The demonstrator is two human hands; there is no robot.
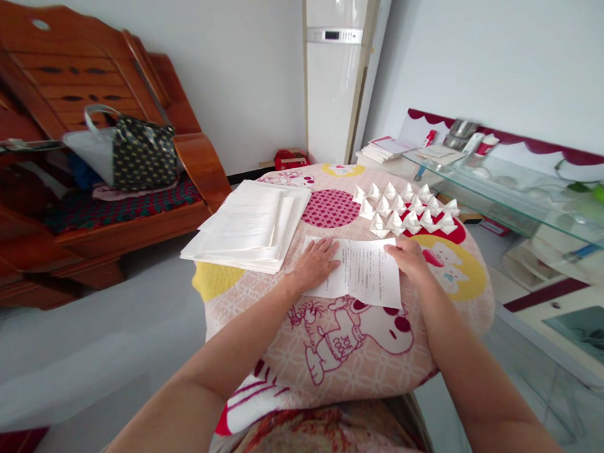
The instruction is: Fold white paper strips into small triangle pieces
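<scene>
A printed sheet of paper (pixel 367 277) with a crease down it lies on the cloth-covered round table (pixel 267 351) in front of me. My left hand (pixel 316 266) rests flat on the sheet's left part, fingers stretched out. At the sheet's upper right edge, my right hand (pixel 407 256) pinches the paper between thumb and fingers. Beyond my right hand stand several small folded white paper boats (pixel 394 222) in rows. A stack of white paper sheets (pixel 246 219), some printed, lies to the left of my left hand.
A wooden bench (pixel 199 157) with a patterned bag (pixel 143 153) on it stands at the left. On the right is a glass-topped cabinet (pixel 531 210) carrying books (pixel 386 148) and metal containers (pixel 461 133). A tall white air conditioner (pixel 333 85) stands behind the table.
</scene>
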